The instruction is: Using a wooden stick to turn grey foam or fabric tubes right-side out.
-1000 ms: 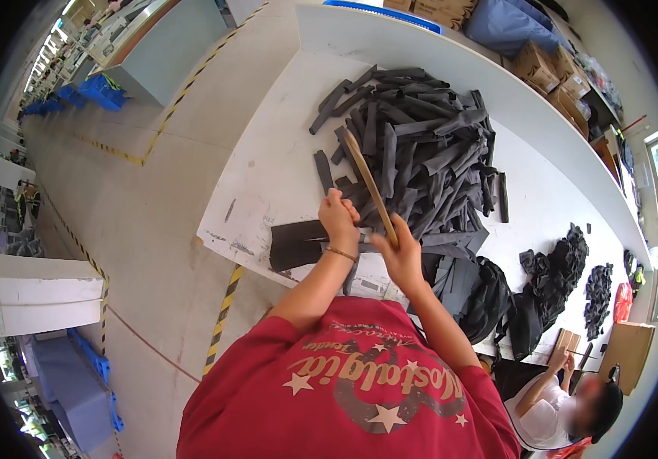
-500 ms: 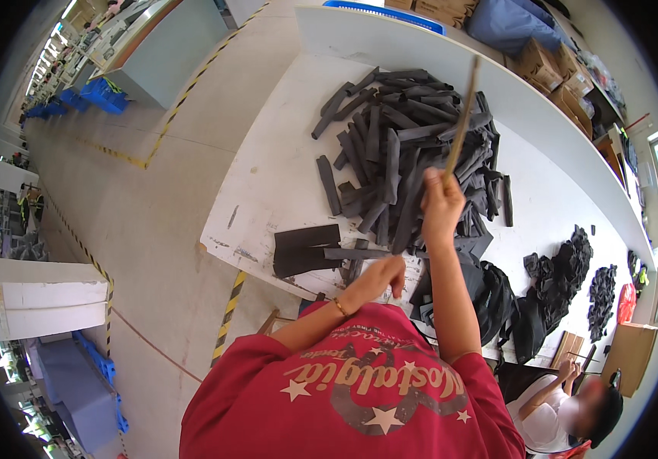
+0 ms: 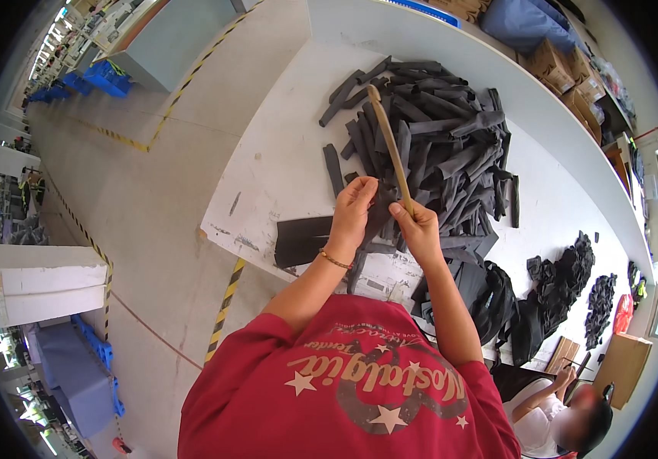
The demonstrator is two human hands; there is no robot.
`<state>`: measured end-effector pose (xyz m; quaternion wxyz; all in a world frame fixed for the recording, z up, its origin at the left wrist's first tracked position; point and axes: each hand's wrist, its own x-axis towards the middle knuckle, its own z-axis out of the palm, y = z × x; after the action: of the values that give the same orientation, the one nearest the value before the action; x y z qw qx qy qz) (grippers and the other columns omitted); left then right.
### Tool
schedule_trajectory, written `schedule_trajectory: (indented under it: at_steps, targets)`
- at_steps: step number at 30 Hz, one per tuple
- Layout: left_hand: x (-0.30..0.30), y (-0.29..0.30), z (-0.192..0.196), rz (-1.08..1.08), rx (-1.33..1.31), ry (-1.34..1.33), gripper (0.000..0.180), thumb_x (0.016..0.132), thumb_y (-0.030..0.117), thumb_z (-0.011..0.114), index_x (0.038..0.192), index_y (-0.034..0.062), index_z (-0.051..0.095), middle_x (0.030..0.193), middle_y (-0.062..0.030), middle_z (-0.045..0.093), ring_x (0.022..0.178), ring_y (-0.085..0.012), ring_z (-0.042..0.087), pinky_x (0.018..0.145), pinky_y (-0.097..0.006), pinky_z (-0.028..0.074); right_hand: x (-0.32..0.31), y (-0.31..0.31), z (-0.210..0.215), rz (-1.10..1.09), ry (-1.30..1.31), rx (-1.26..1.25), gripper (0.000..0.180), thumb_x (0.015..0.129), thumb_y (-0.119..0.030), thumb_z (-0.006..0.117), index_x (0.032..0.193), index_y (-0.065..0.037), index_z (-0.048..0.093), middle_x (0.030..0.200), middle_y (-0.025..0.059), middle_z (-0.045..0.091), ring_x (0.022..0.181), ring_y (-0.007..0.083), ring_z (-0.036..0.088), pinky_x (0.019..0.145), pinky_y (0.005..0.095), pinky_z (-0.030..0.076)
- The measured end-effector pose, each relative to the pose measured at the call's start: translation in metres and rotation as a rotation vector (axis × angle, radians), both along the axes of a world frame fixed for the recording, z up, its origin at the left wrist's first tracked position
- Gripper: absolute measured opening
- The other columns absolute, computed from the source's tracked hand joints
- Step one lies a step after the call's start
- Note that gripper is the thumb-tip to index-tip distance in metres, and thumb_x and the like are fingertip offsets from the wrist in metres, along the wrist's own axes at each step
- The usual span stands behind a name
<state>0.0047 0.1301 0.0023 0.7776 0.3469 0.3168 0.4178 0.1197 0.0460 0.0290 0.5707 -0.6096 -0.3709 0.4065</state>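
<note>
My right hand (image 3: 421, 233) is closed round the lower end of a thin wooden stick (image 3: 390, 141), which slants up and to the left over the pile. Pinched in the fingers of my left hand (image 3: 350, 218) is the upper edge of a black fabric piece (image 3: 376, 218). That piece hangs between my two hands, close to the stick's lower end; whether the right fingers also touch it, I cannot tell. Beyond the hands lies a large heap of black fabric tubes (image 3: 463, 164). Flat black fabric pieces (image 3: 298, 231) lie left of my left wrist.
The white table (image 3: 256, 183) has a raised board (image 3: 543, 92) along its far side. Crumpled black fabric (image 3: 566, 264) lies farther right. A co-worker (image 3: 547, 417) sits at the lower right, near a cardboard box (image 3: 623, 367). Yellow-black tape (image 3: 225, 310) marks the floor.
My left hand has moved up and forward from near my chest and now pinches a black fabric piece. My right hand has come down and left, the stick swinging from a right to a left slant.
</note>
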Motion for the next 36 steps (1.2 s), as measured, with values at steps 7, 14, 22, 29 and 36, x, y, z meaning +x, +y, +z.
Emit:
schedule_trajectory:
  at_steps: [7, 14, 22, 29, 36]
  targets:
    - [-0.078, 0.046, -0.077, 0.112, 0.404, 0.788, 0.017, 0.087, 0.017, 0.062, 0.078, 0.0025, 0.063, 0.075, -0.0028, 0.061, 0.069, -0.0134, 0.057, 0.065, -0.028, 0.047, 0.039, -0.019, -0.009, -0.182, -0.708, -0.234, 0.024, 0.089, -0.021, 0.061, 0.104, -0.002, 0.057, 0.064, 0.0144, 0.057, 0.057, 0.0263, 0.058, 0.055, 0.0365, 0.043]
    - [-0.084, 0.025, -0.131, 0.111, 1.044, 1.177, 0.011, 0.07, 0.013, 0.074, 0.078, 0.0101, 0.067, 0.084, -0.0032, 0.06, 0.091, -0.0266, 0.055, 0.078, -0.038, 0.045, 0.035, -0.063, -0.037, 0.025, -0.605, -0.31, 0.023, 0.094, -0.018, 0.051, 0.113, -0.006, 0.052, 0.073, 0.0219, 0.06, 0.071, 0.0406, 0.062, 0.06, 0.0417, 0.046]
    - [-0.108, 0.048, -0.143, -0.192, 1.038, 1.113, 0.007, 0.073, 0.017, 0.072, 0.077, 0.0135, 0.068, 0.087, 0.0006, 0.058, 0.099, -0.0258, 0.051, 0.08, -0.041, 0.04, 0.047, -0.098, -0.042, 0.266, -0.768, -0.279, 0.018, 0.089, -0.017, 0.056, 0.1, -0.006, 0.064, 0.081, 0.0166, 0.064, 0.076, 0.0355, 0.062, 0.068, 0.0413, 0.049]
    - [-0.111, 0.052, -0.117, -0.133, 1.125, 0.983, 0.006, 0.074, 0.015, 0.07, 0.08, 0.013, 0.069, 0.087, -0.0016, 0.059, 0.096, -0.0259, 0.051, 0.08, -0.039, 0.042, 0.05, -0.095, -0.042, 0.342, -0.819, -0.302, 0.018, 0.088, -0.02, 0.057, 0.099, -0.007, 0.066, 0.08, 0.0163, 0.064, 0.076, 0.0349, 0.062, 0.066, 0.0419, 0.049]
    - [-0.097, 0.047, -0.108, -0.125, 1.165, 0.914, 0.005, 0.073, 0.014, 0.071, 0.077, 0.013, 0.07, 0.084, -0.0013, 0.06, 0.093, -0.026, 0.052, 0.079, -0.038, 0.045, 0.043, -0.087, -0.057, 0.361, -0.809, -0.256, 0.02, 0.088, -0.022, 0.057, 0.101, -0.009, 0.065, 0.084, 0.0172, 0.066, 0.078, 0.0351, 0.063, 0.067, 0.0424, 0.049]
